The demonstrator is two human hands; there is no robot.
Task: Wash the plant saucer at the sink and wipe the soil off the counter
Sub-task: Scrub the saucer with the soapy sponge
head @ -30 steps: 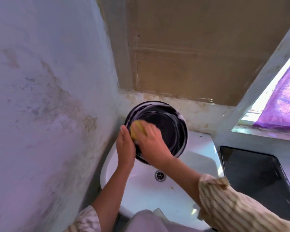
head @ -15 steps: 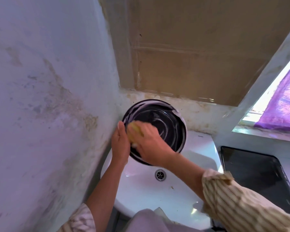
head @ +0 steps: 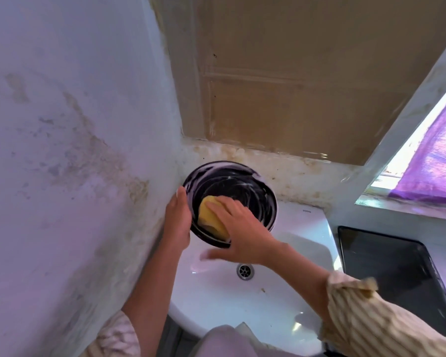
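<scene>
Our left hand [head: 177, 222] grips soapy saucer [head: 232, 199] tilted over sink [head: 289, 300]; right hand [head: 238, 235] presses sponge [head: 211, 215] flat-fingered; slippery rim could slip out.

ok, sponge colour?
Yellow. The sponge is pressed inside the dark, soapy saucer by the right hand; the head view, the only one, shows it.

Head cam, looking fwd and down, close over sink [head: 307, 228]

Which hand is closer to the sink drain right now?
Right. The right hand presses the sponge just above the drain; the left hand grips the saucer rim farther left.
</scene>
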